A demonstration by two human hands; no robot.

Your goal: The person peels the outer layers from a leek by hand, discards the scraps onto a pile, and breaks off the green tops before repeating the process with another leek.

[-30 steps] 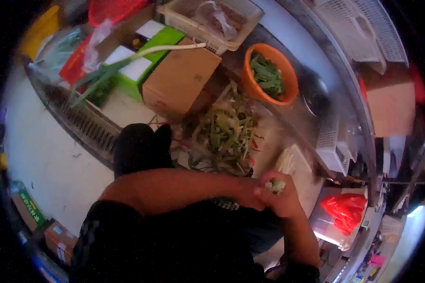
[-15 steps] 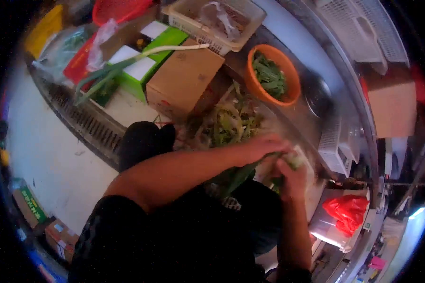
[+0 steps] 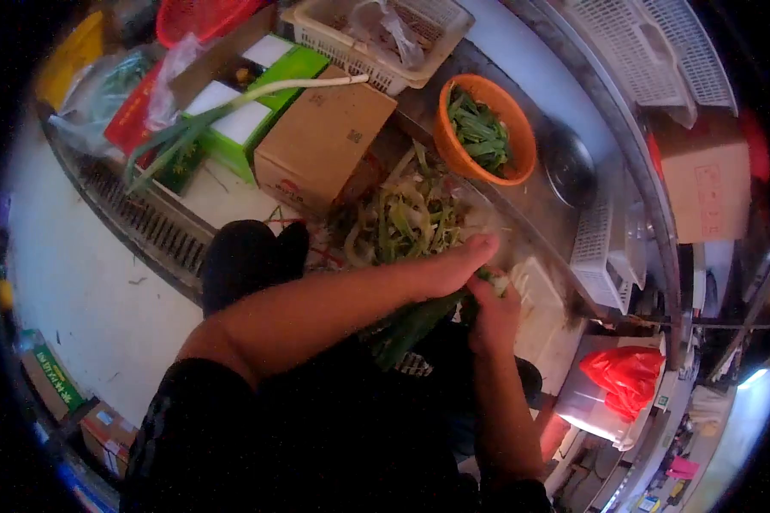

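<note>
The onion (image 3: 419, 323) is in front of the person's body, held in the air between both hands, just near the pile of peelings (image 3: 402, 222). The right hand (image 3: 492, 315) is clenched around the stalk near its pale end. The left hand (image 3: 458, 263) comes across from the left and lies on the same end with fingers stretched. I cannot tell if it pinches a leaf or only rests there.

The long axis of the onion goes from near-left to far-right. The green leaves point near-left, down toward the person's lap, and the pale end (image 3: 498, 280) points far-right, toward the white board (image 3: 543, 321).

I judge the onion as light and easy to carry with one hand. The pale part looks firm, so this is the good place to take hold of it. The green leaves are soft and limp; they will bend, hang down and tear if pulled hard. The outer skin may be wet and a little slippery, so a closed fist near the pale end holds better than fingertips.

Far from the hands stands an orange bowl (image 3: 522, 162) with greens. At the far left, a box (image 3: 321, 141) and one long leek (image 3: 231, 107) are well apart from the hands.
</note>
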